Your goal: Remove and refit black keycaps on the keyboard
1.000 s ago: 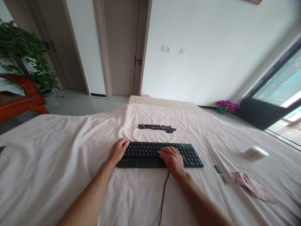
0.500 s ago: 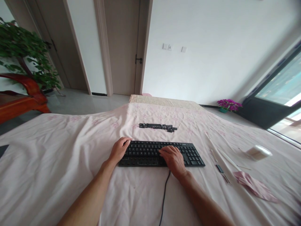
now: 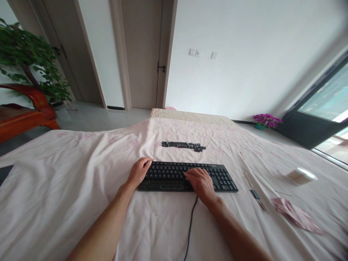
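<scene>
A black keyboard (image 3: 165, 175) lies on the pink-white cloth in front of me, its lower left rows bare of keycaps. My left hand (image 3: 139, 171) is closed around its upper left corner. Bent fingers of my right hand (image 3: 200, 183) rest close together on the keys right of the middle; whatever is under the fingertips is hidden. Beyond the keyboard, several loose black keycaps (image 3: 182, 145) are lined up in a row. A black cable (image 3: 191, 224) runs from below the keyboard toward me.
To the right lie a small dark-handled tool (image 3: 255, 194) with metal prongs, thin sticks, a pink cloth (image 3: 296, 214) and a clear round container (image 3: 301, 176). A dark flat object (image 3: 5, 173) shows at the left edge. A red wooden chair (image 3: 35, 108) stands beyond the cloth.
The view has shifted slightly. Both hands keep their places on the keyboard, and the loose keycaps lie as before.
</scene>
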Tool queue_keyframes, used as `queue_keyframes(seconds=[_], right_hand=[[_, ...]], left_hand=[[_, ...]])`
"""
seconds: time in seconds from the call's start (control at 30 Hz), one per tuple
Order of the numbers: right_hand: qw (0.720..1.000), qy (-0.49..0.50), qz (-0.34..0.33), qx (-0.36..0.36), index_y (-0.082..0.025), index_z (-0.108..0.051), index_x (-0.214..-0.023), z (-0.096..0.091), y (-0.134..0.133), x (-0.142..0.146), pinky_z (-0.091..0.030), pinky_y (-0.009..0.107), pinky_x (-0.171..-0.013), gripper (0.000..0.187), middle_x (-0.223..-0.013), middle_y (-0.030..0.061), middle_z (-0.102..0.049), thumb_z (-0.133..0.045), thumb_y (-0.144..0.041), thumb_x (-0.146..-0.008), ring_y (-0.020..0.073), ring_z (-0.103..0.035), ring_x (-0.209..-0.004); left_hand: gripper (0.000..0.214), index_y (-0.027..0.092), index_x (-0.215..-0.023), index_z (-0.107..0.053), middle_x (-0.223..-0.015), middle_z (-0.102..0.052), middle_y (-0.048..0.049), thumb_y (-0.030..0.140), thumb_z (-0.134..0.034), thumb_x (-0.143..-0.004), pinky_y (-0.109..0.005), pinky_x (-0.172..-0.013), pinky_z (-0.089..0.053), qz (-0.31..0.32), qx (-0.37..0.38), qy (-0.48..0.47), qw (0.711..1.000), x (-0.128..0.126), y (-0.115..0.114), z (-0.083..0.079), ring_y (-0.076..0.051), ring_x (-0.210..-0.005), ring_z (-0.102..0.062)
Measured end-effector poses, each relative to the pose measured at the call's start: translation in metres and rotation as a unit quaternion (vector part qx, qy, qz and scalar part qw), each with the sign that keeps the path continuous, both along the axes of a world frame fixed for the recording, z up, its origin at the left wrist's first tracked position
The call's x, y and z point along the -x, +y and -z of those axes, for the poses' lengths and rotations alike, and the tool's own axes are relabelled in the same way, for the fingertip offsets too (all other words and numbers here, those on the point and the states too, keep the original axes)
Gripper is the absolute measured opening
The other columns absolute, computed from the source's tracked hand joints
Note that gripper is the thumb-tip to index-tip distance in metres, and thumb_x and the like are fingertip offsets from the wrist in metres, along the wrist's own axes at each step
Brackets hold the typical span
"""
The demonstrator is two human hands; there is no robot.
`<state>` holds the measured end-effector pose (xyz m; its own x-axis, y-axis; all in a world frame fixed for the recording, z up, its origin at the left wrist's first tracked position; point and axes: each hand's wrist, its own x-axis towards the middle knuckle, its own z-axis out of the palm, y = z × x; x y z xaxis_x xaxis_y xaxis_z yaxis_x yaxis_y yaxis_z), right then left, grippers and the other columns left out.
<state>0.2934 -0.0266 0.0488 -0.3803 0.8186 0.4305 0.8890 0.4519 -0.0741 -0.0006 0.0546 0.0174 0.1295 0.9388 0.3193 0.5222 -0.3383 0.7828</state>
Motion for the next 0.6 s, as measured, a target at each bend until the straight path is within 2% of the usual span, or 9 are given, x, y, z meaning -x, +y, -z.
queue_keyframes(seconds=[0.27,0.6], right_hand=[[0.999,0.02,0.032,-0.009,-0.028,-0.07,-0.102,0.0062,-0.0033,-0.007,-0.034,0.031,-0.079,0.017,-0.099,0.0017,-0.068,-0.058,-0.029,-0.09,0.0175,-0.055,-0.09],[1.0,0.007,0.025,-0.007,-0.028,-0.07,-0.102,0.0081,-0.0029,-0.0057,-0.035,0.031,-0.079,0.018,-0.098,0.0018,-0.067,-0.055,-0.028,-0.092,0.0167,-0.055,-0.089]], left_hand=[[0.034,0.023,-0.102,-0.068,-0.108,-0.067,-0.002,0.039,-0.04,-0.089,-0.03,-0.095,-0.044,-0.001,0.002,0.007,1.0,0.0008,0.0003,0.0013,-0.019,-0.104,-0.06],[0.034,0.023,-0.102,-0.067,-0.109,-0.067,-0.0022,0.038,-0.04,-0.089,-0.031,-0.096,-0.043,0.003,0.006,0.006,1.0,0.0011,-0.0009,-0.001,-0.019,-0.105,-0.059]])
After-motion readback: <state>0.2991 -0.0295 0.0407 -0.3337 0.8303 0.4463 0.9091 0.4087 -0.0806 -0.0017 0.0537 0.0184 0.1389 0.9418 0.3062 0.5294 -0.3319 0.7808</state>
